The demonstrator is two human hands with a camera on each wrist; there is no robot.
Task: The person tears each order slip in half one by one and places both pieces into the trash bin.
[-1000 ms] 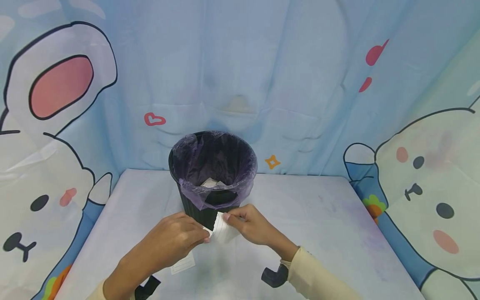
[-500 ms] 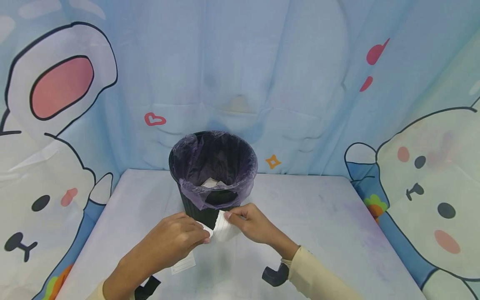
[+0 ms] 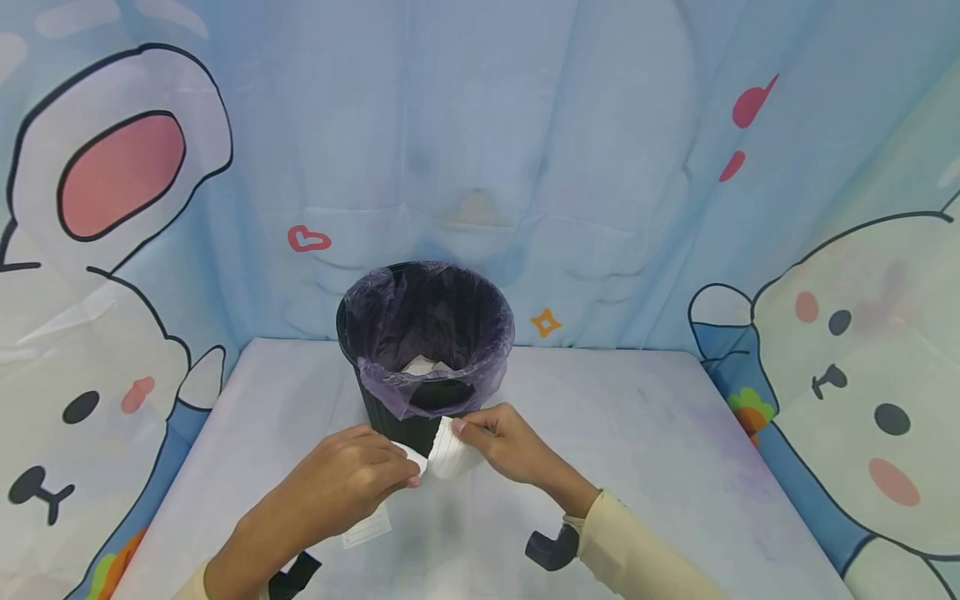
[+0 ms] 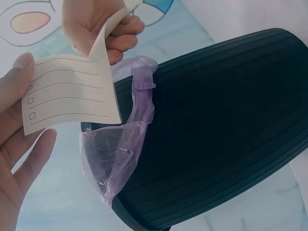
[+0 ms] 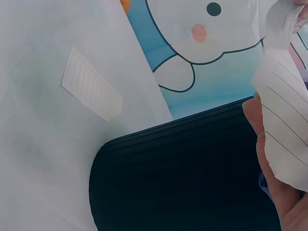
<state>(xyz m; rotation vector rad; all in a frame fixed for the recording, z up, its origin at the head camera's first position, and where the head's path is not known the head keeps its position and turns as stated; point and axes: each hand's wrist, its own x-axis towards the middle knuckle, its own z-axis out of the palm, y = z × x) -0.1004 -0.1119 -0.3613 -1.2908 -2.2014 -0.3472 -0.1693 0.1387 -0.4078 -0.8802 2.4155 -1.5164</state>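
Note:
In front of the bin, my left hand (image 3: 360,475) and right hand (image 3: 504,446) hold a sheet of white lined paper (image 3: 455,450) between them. Small checkboxes run along the part by my left hand, where the left wrist view shows the paper (image 4: 67,91) between thumb and fingers. A notch separates the two parts at the top, and the right part bends up toward my right hand (image 4: 96,26). From the right wrist, the paper (image 5: 286,120) has an uneven edge. My right thumb pinches its upper corner. Part of the left piece is hidden behind my left fingers.
A black ribbed bin (image 4: 216,130) with a purple plastic liner (image 3: 382,392) stands just beyond the hands, with white paper scraps (image 3: 422,365) inside. Another lined slip (image 5: 91,86) lies on the white table (image 3: 615,467). Behind hangs a printed cartoon curtain (image 3: 480,167).
My right hand has risen slightly, lifting and curling its part of the paper. The left part shows a little more beside my left fingers, while the left hand stays almost in place.

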